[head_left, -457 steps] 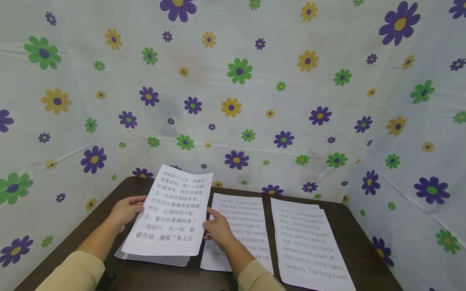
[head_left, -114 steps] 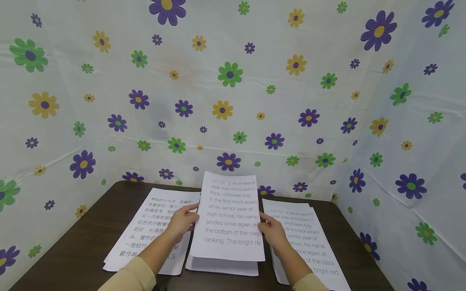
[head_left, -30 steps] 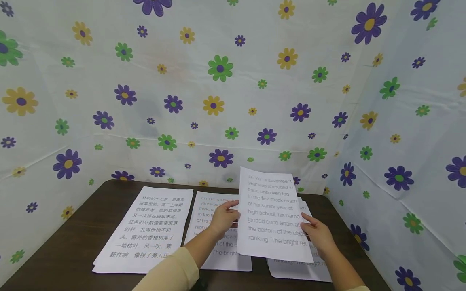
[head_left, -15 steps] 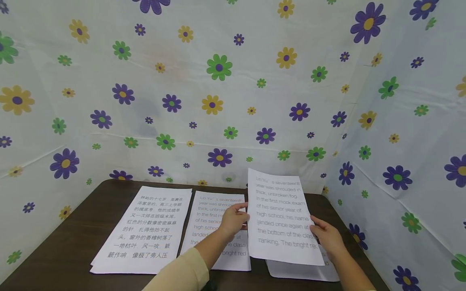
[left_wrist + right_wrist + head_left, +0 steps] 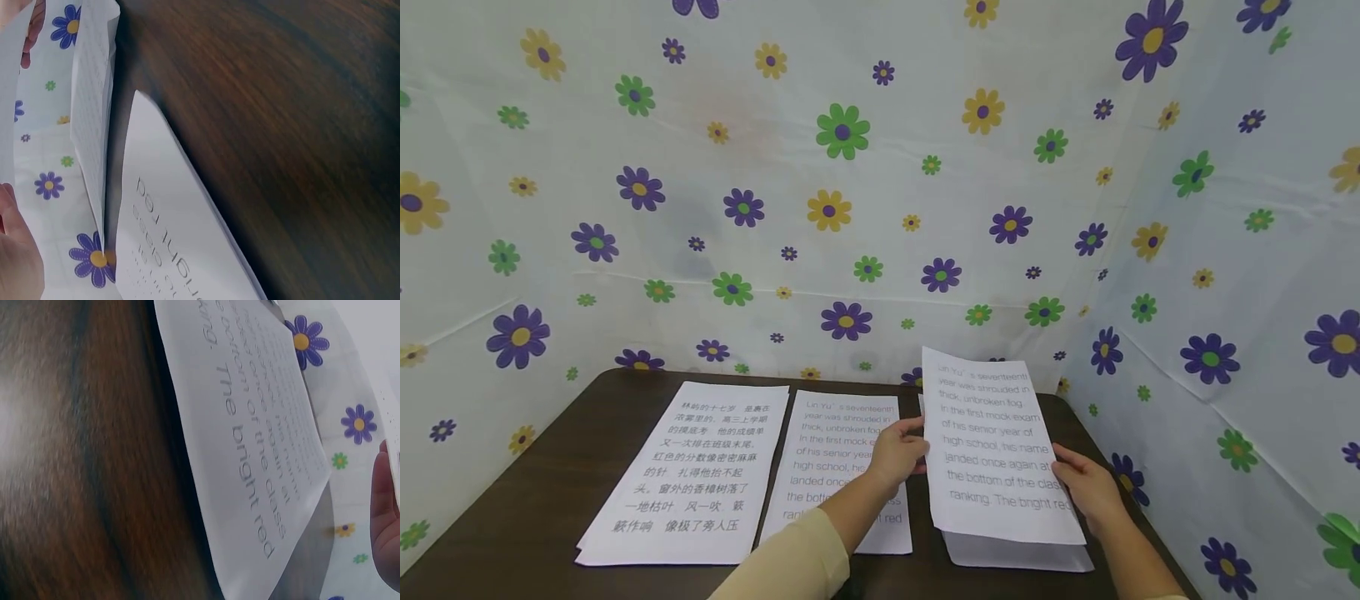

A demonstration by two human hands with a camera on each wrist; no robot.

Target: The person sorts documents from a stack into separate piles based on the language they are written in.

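Observation:
In the head view my left hand (image 5: 898,454) pinches the left edge of a printed paper sheet (image 5: 992,450) with English text. My right hand (image 5: 1088,485) grips its right edge. The sheet is tilted up above the right paper stack (image 5: 1018,553), which it mostly covers. In the right wrist view, that stack (image 5: 244,456) lies flat under the raised sheet, and my right hand (image 5: 384,515) shows at the edge. The left wrist view shows my left hand (image 5: 19,256) partly cut off, beside the middle stack's corner (image 5: 165,231).
Left of the held sheet lies the middle stack (image 5: 827,467) of English pages, partly behind my left forearm. Farther left is a stack of Chinese-printed pages (image 5: 688,475), its lower edges slightly uneven. All rest on a dark wooden table (image 5: 550,467), with a flower-patterned cloth (image 5: 775,167) behind.
Earlier both hands held a Chinese page over the left stack, later an English sheet over the middle one. Since then the hands and English sheet have moved right, over the right stack.

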